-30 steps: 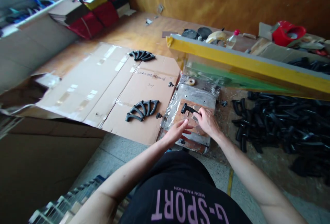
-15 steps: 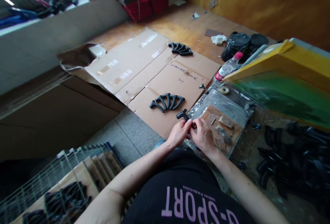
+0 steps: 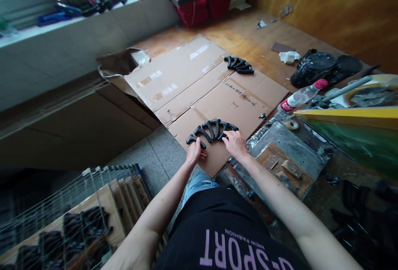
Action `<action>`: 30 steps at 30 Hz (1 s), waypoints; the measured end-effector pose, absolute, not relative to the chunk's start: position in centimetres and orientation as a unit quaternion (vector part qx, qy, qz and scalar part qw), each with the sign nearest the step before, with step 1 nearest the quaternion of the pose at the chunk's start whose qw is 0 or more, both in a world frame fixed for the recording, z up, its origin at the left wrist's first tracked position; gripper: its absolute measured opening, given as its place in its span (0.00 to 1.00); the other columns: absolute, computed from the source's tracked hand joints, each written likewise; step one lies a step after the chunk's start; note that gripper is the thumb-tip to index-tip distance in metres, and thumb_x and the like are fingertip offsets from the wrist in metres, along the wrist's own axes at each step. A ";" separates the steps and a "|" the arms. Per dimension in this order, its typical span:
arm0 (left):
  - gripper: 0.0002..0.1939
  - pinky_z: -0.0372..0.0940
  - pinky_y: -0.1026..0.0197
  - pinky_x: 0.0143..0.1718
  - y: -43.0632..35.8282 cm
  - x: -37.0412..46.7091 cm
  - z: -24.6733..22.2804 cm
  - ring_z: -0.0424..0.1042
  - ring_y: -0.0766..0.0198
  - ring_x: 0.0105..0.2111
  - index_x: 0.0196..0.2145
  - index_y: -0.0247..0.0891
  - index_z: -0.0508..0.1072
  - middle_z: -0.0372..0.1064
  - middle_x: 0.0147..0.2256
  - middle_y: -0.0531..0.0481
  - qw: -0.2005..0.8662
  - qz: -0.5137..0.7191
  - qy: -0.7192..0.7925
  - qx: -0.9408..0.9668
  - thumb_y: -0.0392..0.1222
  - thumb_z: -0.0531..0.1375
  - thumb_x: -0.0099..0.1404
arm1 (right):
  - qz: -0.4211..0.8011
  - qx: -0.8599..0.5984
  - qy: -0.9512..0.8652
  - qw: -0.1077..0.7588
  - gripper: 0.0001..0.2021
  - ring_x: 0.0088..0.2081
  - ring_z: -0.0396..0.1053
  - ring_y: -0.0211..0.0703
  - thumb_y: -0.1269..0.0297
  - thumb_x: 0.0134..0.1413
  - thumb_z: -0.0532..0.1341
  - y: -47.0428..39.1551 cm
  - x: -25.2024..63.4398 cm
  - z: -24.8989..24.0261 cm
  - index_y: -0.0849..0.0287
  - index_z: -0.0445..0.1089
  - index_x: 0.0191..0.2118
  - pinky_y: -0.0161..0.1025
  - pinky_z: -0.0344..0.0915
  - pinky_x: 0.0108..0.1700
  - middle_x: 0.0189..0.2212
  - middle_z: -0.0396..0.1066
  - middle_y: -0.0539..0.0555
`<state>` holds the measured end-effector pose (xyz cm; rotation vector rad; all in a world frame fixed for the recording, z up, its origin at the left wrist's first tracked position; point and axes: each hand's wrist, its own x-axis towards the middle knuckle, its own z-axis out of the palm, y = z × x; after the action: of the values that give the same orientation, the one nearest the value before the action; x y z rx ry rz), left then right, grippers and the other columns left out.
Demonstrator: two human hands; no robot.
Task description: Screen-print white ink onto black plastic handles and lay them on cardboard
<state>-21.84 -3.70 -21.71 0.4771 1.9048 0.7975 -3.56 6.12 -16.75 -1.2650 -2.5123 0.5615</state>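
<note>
My left hand (image 3: 195,152) is closed on a black curved handle (image 3: 190,139) shaped like a pistol grip, at the left end of a fan-shaped row. Several like black handles (image 3: 207,132) make up that row, lying side by side on flattened cardboard (image 3: 224,160). At the row's right end, my right hand (image 3: 235,143) has its fingers bent around the last handle, partly hiding it. A second fanned group of black handles (image 3: 239,65) lies farther back on the cardboard. One small dark part (image 3: 263,116) sits near the cardboard's right edge.
To the right are a grey board (image 3: 261,147) with wood scraps, a tape roll (image 3: 291,124), a plastic bottle (image 3: 303,96) and a yellow-edged frame (image 3: 348,114). Dark parts (image 3: 354,203) are heaped at lower right. A wire rack (image 3: 93,178) holding boards and black pieces stands lower left.
Both hands have moved forward from the grey board's edge to the fanned row. The handle they held is now at the row's left end in my left hand; the hands have separated.
</note>
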 end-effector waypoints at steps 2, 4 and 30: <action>0.32 0.69 0.57 0.24 -3.0 -22.3 -21.9 0.72 0.56 0.19 0.27 0.35 0.71 0.73 0.20 0.39 0.490 0.292 0.792 0.218 0.62 0.40 0.67 | 0.179 -0.452 -0.869 0.090 0.15 0.46 0.66 0.54 0.62 0.60 0.59 7.1 -4.9 -17.5 0.59 0.72 0.50 0.49 0.65 0.48 0.43 0.74 0.62; 0.33 0.68 0.56 0.25 -2.0 -22.9 -21.8 0.72 0.55 0.18 0.24 0.35 0.73 0.71 0.18 0.39 0.486 0.256 0.801 0.239 0.61 0.41 0.67 | 0.172 -0.461 -0.869 0.051 0.15 0.46 0.66 0.55 0.60 0.60 0.59 7.6 -5.8 -18.0 0.61 0.73 0.49 0.48 0.65 0.47 0.41 0.74 0.64; 0.25 0.47 0.39 0.64 2.6 -21.2 -19.3 0.57 0.45 0.62 0.58 0.42 0.68 0.63 0.61 0.41 0.100 0.161 0.737 0.649 0.53 0.53 0.68 | 0.290 -0.180 -0.882 0.326 0.13 0.46 0.71 0.41 0.68 0.63 0.54 7.9 -8.4 6.0 0.45 0.76 0.39 0.42 0.67 0.51 0.38 0.77 0.46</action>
<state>-21.25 2.62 -19.32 1.9184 2.1784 0.4749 -8.40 7.93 6.03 -0.4725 -2.3110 0.7595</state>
